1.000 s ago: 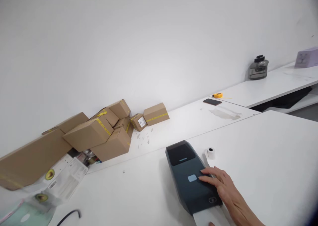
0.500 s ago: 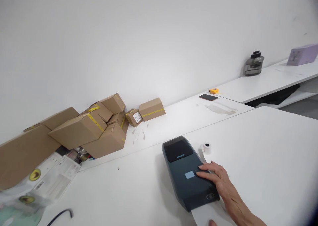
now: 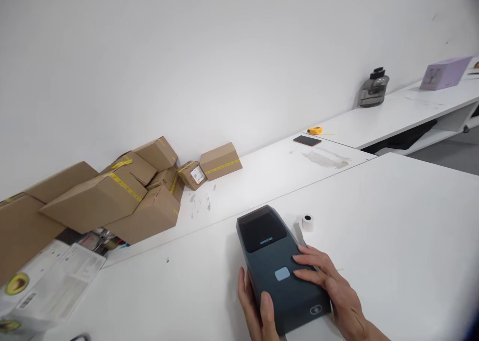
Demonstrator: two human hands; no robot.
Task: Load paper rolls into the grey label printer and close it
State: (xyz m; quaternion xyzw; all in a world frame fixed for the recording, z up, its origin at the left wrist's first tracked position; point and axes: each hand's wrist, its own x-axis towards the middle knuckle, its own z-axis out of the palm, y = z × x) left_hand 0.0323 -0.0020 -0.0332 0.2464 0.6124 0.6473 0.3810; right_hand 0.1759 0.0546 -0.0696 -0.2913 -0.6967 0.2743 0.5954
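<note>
A dark teal label printer (image 3: 281, 281) with a glossy black panel and a light blue square lies at a slant on the white table (image 3: 187, 296). My left hand (image 3: 256, 306) has its thumb on the printer's near left corner and its fingers along the left side. On the right side, my right hand (image 3: 333, 286) holds the printer with its fingertips over the top. A small white label roll (image 3: 307, 223) stands just beyond the right fingers, with a strip trailing toward the printer. White paper partly shows beneath the printer's near end.
Cardboard boxes (image 3: 138, 201) are piled against the wall at left, near plastic packages (image 3: 62, 281) with avocado pictures. Farther back lie a phone (image 3: 307, 140) and a yellow tape measure (image 3: 315, 130). A grey bottle (image 3: 374, 89) and a purple box (image 3: 445, 74) stand at far right.
My left hand has come up onto the printer's left side; earlier only a fingertip showed at the paper. My right hand stays on the printer. The view has shifted slightly right.
</note>
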